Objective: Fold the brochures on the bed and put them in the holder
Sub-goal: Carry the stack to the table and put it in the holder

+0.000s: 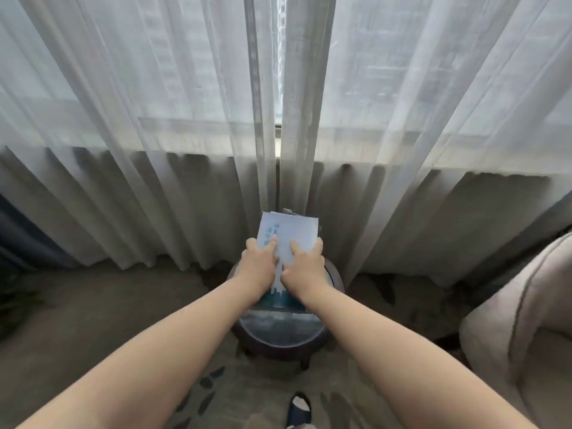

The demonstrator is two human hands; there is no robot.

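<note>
A stack of folded white brochures (pixel 289 232) with blue print is held upright over a small round side table (pixel 284 332). My left hand (pixel 260 261) grips the stack's left side and my right hand (pixel 305 264) grips its right side, thumbs on the front sheet. A blue skyline band on the front brochure shows between my wrists. Behind the stack's top edge a small dark piece (pixel 288 211) sticks out, possibly the holder; most of it is hidden by the paper. The bed is not in view.
Sheer white curtains (pixel 185 134) hang right behind the table, over a window. A beige armchair (pixel 520 320) stands at the right. The floor has patterned carpet (pixel 93 311). My slippered foot (pixel 298 408) is at the bottom edge.
</note>
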